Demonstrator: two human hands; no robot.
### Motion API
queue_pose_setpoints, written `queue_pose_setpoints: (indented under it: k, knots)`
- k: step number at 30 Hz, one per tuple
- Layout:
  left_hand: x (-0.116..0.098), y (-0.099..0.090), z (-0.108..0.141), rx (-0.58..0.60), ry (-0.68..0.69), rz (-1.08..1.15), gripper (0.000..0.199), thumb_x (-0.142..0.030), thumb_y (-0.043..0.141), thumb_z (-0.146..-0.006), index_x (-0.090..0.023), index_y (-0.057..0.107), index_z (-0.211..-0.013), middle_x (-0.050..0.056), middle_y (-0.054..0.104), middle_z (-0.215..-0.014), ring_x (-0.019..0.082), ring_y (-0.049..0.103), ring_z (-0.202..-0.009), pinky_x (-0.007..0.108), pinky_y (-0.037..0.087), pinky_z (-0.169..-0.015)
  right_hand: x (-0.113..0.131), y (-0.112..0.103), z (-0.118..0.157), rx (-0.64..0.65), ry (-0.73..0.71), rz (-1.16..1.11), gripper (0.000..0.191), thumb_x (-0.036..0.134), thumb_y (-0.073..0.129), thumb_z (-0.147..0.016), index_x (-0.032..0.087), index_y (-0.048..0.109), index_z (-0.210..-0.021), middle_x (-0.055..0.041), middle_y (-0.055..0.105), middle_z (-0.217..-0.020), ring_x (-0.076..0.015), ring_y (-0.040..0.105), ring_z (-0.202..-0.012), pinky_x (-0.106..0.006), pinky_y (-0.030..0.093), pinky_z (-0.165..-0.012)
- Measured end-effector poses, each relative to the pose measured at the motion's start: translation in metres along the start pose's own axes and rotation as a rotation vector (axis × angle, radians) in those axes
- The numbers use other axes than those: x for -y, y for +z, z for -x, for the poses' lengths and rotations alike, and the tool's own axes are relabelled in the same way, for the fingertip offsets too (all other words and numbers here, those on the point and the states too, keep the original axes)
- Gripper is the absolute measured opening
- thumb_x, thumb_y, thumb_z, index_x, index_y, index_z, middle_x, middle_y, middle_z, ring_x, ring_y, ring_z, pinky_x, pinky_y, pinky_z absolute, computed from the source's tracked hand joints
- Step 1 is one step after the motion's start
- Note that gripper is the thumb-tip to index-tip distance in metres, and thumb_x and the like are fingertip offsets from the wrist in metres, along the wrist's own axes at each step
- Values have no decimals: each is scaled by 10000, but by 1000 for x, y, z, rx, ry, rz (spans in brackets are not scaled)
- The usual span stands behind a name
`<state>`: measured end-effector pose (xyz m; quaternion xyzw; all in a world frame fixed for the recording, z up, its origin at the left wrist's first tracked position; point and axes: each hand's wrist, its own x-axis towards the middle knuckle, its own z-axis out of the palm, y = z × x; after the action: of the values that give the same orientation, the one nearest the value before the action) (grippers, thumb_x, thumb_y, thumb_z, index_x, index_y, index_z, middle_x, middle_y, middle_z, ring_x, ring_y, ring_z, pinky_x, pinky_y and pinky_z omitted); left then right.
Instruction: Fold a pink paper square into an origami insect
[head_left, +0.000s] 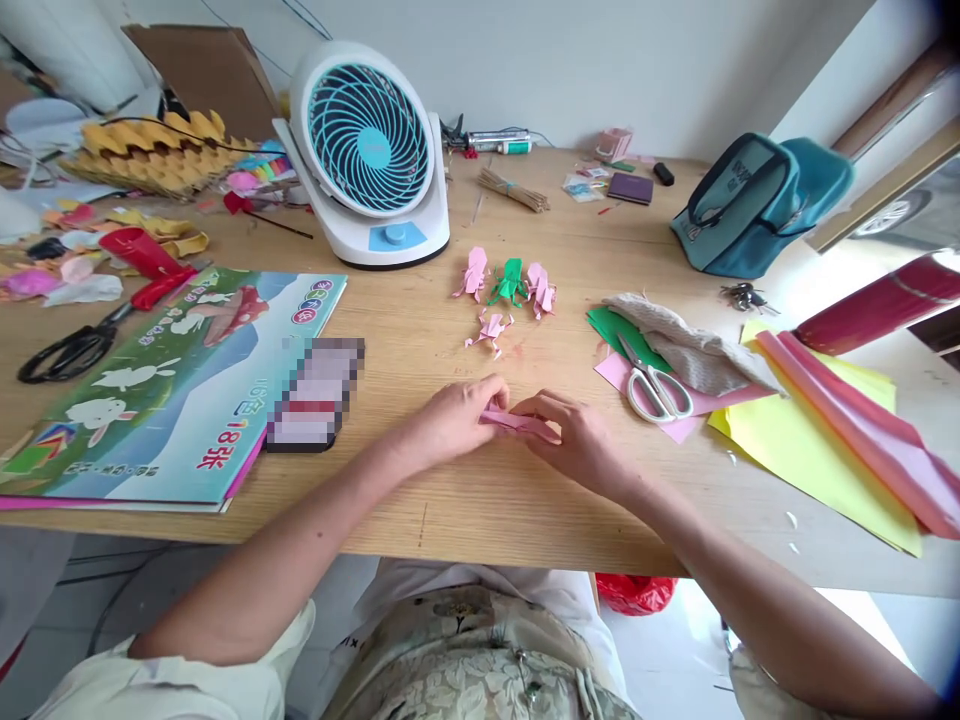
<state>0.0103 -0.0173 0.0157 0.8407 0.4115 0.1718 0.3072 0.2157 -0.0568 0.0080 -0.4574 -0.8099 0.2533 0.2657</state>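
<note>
A narrow folded strip of pink paper [517, 421] is held between my two hands, low over the wooden table. My left hand [459, 418] pinches its left end, with the fingertips closed on it. At the right end, the fingers of my right hand [581, 438] are bent over the paper and grip it. Just beyond my hands stand folded paper figures: a small pink one [491, 330] nearest, and behind it a green one [509, 282] between two pink ones [473, 274] [540, 289].
White scissors [655, 390], a grey cloth [686, 345] and yellow sheets [810, 440] lie to the right. On the left are a phone [315, 395], a picture-covered pad [165, 390] and black-handled scissors [71, 352]. A fan [371, 150] and teal bag [757, 205] stand behind.
</note>
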Motion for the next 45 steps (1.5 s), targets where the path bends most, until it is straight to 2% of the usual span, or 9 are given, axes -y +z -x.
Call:
queue_pose_setpoints:
  k: [4, 8, 11, 18, 22, 29, 33, 40, 45]
  knots:
    - [1, -19, -21, -91, 13, 217, 266, -237, 751, -726, -195, 618, -952, -26, 644, -782, 147, 608, -721, 234, 406, -645, -5, -8, -16, 0, 172, -291, 53, 214, 606, -860, 177, 639, -841, 2, 637, -740, -130, 538, -674, -250, 393, -619]
    - [9, -18, -20, -150, -107, 552, 542, -299, 824, -671, -184, 594, -1148, -7, 687, -806, 156, 647, -733, 244, 466, -670, -10, 7, -24, -65, 276, -738, 263, 423, 692, -819, 189, 573, -811, 21, 565, -685, -112, 474, -607, -246, 351, -559]
    - [13, -11, -16, -148, -122, 754, 488, -272, 803, -697, -163, 593, -1124, 22, 707, -884, 157, 667, -799, 261, 505, -740, -8, 20, -24, -79, 285, -915, 336, 480, 733, -797, 200, 546, -802, 36, 527, -657, -97, 430, -560, -241, 331, -528]
    - [10, -11, -14, -107, -101, 794, 353, -221, 758, -737, -164, 615, -1055, 15, 679, -901, 133, 648, -798, 262, 520, -760, 0, 4, -19, 69, 246, -758, 373, 543, 630, -882, 172, 649, -853, -27, 637, -800, -147, 556, -738, -271, 435, -697]
    - [7, -8, -14, -91, -135, 884, 366, -251, 797, -715, -153, 638, -1030, 22, 679, -908, 129, 640, -808, 262, 526, -764, -1, 7, -18, 44, 289, -762, 424, 577, 645, -851, 165, 629, -752, -7, 588, -699, -125, 501, -646, -254, 395, -616]
    - [9, 6, -15, -54, -177, 948, 346, -418, 826, -690, -130, 703, -838, 13, 658, -787, 99, 567, -639, 229, 474, -585, -5, 21, -17, -91, 340, -804, 473, 636, 679, -782, 176, 601, -706, -7, 585, -667, -129, 491, -614, -266, 392, -601]
    - [10, 11, -15, -70, -166, 878, 310, -396, 811, -710, -131, 683, -804, -5, 623, -734, 97, 544, -622, 223, 449, -570, -5, 22, -16, -100, 330, -751, 472, 638, 672, -785, 174, 622, -722, -10, 592, -666, -130, 484, -602, -263, 380, -579]
    - [8, 9, -18, -231, -126, 824, 278, -384, 740, -774, -134, 622, -747, -17, 569, -698, 94, 496, -632, 222, 408, -594, -2, 19, -18, -54, 320, -735, 474, 615, 590, -860, 164, 634, -721, -9, 580, -667, -123, 472, -618, -250, 357, -576]
    - [13, 7, -18, -165, -116, 848, 301, -400, 761, -748, -132, 624, -747, -28, 538, -662, 82, 454, -579, 218, 365, -546, -4, 21, -18, -66, 321, -665, 491, 614, 578, -861, 162, 591, -669, 12, 502, -607, -107, 392, -567, -250, 287, -526]
